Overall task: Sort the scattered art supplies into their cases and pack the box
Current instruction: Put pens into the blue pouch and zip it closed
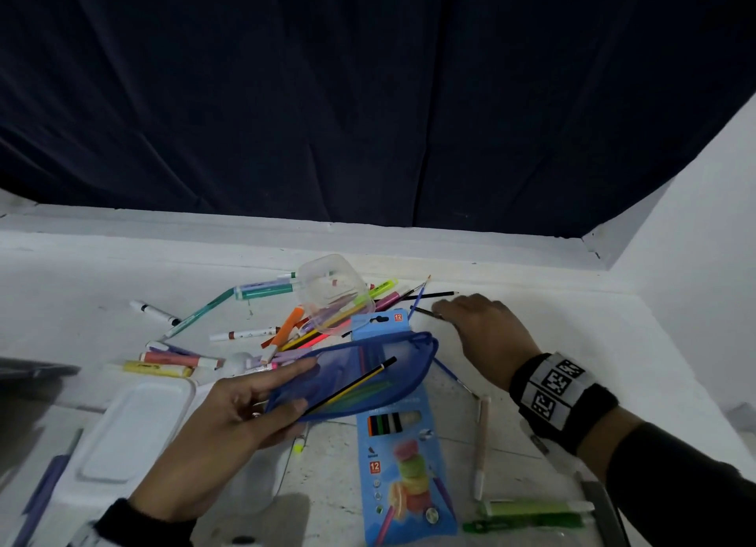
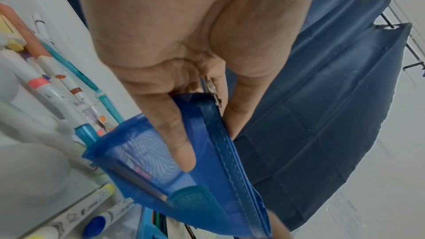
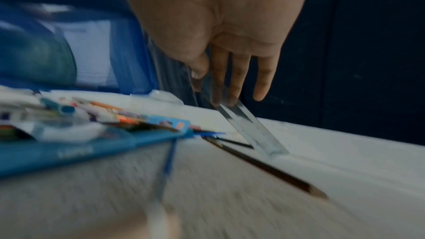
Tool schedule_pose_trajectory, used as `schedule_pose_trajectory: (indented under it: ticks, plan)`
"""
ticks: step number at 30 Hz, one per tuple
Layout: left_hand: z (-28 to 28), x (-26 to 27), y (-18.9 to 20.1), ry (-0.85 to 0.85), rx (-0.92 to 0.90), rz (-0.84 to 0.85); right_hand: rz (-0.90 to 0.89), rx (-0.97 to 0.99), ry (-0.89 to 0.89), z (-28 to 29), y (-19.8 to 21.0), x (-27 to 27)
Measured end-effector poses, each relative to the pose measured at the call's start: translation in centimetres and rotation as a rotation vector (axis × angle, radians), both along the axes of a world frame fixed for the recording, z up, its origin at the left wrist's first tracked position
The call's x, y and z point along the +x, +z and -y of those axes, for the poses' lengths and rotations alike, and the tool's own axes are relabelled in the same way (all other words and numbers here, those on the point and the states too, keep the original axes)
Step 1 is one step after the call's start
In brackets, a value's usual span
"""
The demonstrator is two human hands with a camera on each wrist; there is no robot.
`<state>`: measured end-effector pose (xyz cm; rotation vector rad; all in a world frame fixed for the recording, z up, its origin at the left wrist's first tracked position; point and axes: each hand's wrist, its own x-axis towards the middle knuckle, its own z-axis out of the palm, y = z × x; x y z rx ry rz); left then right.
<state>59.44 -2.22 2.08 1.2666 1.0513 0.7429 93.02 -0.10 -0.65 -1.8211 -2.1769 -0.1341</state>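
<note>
The blue mesh pouch (image 1: 360,376) is lifted a little off the desk near its front edge, above the flat blue pencil box (image 1: 403,444), and the left hand (image 1: 241,419) holds it: thumb on top of the mesh, fingers curled beneath, by the zipper end. A yellow-and-black striped pencil (image 1: 352,389) lies along the pouch; whether it is inside the mesh or on top cannot be told. Its mouth seems to face the right side.

The right hand (image 1: 482,333) reaches toward the desk's far edge, where a few dark pencils (image 1: 433,295) and thin brushes lie just beyond the box's top end. In the right wrist view a clear ruler (image 3: 248,126) stands tilted between thumb and fingers (image 3: 239,79), its far end on the desk beside a dark pencil (image 3: 271,168). The frame is blurred, but the hand looks closed narrowly on the ruler.

The step in hand is probably gathering the long thin pieces into the pouch. To do it well, the left hand should keep the mouth spread and turned toward the right hand, pouch level so nothing slides out. The ruler should go in end first, along the pouch's length; crosswise it would likely catch the zipper.

Markers (image 1: 245,334) and a clear tub (image 1: 333,291) lie piled toward the far left; a white case lid (image 1: 135,428) lies at the front left.
</note>
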Motion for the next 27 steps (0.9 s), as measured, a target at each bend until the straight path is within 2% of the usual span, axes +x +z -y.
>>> schedule_pose_trajectory:
  ticks: [2, 5, 9, 13, 17, 22, 27]
  plan:
    - [0.4, -0.4, 0.0, -0.008, 0.007, -0.013, -0.015, 0.147, 0.058, 0.7, 1.7, -1.7]
    - [1.0, -1.0, 0.2, 0.012, 0.017, -0.013, -0.11, 0.261, 0.15, 2.4, 5.0, -4.8]
    - [2.0, -1.8, 0.5, 0.048, 0.009, 0.014, -0.397, 0.284, 0.324, 5.8, 8.5, -8.6]
    - [3.2, -2.6, 0.7, 0.074, -0.019, 0.049, -0.692, 0.269, 0.38, 9.7, 9.9, -12.0]
    - [4.7, -4.0, 1.1, 0.088, -0.06, 0.09, -0.899, 0.073, 0.298, 11.8, 7.7, -13.9]
    - [6.6, -6.5, 1.3, -0.001, -0.105, 0.154, -1.242, -0.177, 0.244, 12.4, 5.0, -14.8]
    - [8.0, -7.7, 1.6, 0.027, -0.087, 0.132, -1.307, -0.362, 0.274, 12.6, 5.1, -16.1]
